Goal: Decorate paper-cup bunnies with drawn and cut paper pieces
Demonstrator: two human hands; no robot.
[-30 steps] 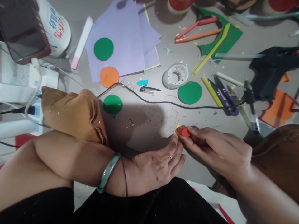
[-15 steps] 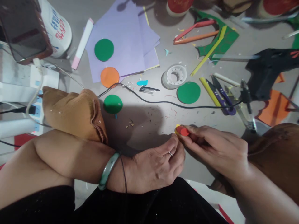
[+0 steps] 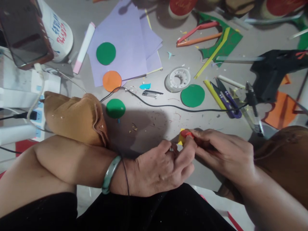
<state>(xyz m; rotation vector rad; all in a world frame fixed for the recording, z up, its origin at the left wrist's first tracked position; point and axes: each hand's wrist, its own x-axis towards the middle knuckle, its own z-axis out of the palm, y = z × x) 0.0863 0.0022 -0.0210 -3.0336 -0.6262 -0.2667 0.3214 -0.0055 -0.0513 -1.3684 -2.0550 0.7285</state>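
My right hand [image 3: 221, 150] pinches a small red paper piece [image 3: 186, 133] between thumb and fingers. A yellow paper piece [image 3: 181, 137] shows just behind and below the red one; I cannot tell whether they are joined. From the other side my left hand [image 3: 166, 170] reaches in, one finger at the red piece and partly covering it. Its other fingers are bent and apart, with nothing visible in them. Beyond the hands lie paper discs: a green disc [image 3: 192, 95], another green disc [image 3: 115, 108] and an orange disc [image 3: 112, 81].
A black cable [image 3: 168, 105] crosses the table. Purple-handled snips [image 3: 229, 102], a pen [image 3: 254, 109] and a black glue gun [image 3: 271, 75] lie right. A white spool [image 3: 178, 79] stands mid-table near purple sheets [image 3: 131, 41]. Left are a phone [image 3: 25, 35] and a white cup [image 3: 59, 35].
My left hand has opened its closed fingertips and moved one finger right onto the red piece. More of the yellow piece shows. My right hand has barely moved.
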